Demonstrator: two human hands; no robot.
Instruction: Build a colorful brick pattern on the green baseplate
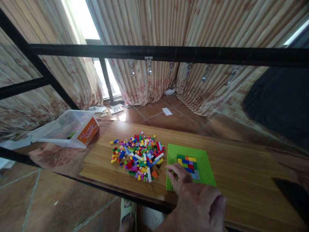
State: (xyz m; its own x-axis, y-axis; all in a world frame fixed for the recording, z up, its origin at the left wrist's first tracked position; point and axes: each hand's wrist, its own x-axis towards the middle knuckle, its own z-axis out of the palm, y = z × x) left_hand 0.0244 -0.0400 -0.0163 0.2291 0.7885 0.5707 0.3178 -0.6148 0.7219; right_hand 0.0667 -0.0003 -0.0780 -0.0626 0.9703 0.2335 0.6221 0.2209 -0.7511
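My right hand [179, 176] is over the left part of a green studded baseplate [206, 167], its fingers bent together and pointing left. Anything small between those fingertips is too hidden to make out. My left hand [201, 204] is nearer the camera, in front of the right wrist, with its fingers curled in; what it may hold is hidden. On the baseplate, right beside my right hand, a compact patch of building bricks [189, 165] in blue, red, yellow, green, orange and grey is pressed on. Left of the baseplate lies a loose pile of multicoloured building bricks [140, 156].
A clear plastic bin [60, 141] with an orange label stands at the table's left end, a few green pieces inside. The wooden tabletop [243, 174] runs on to the right. A black metal bar [154, 51] with hooks crosses behind, before curtains. A slippered foot [127, 209] shows below.
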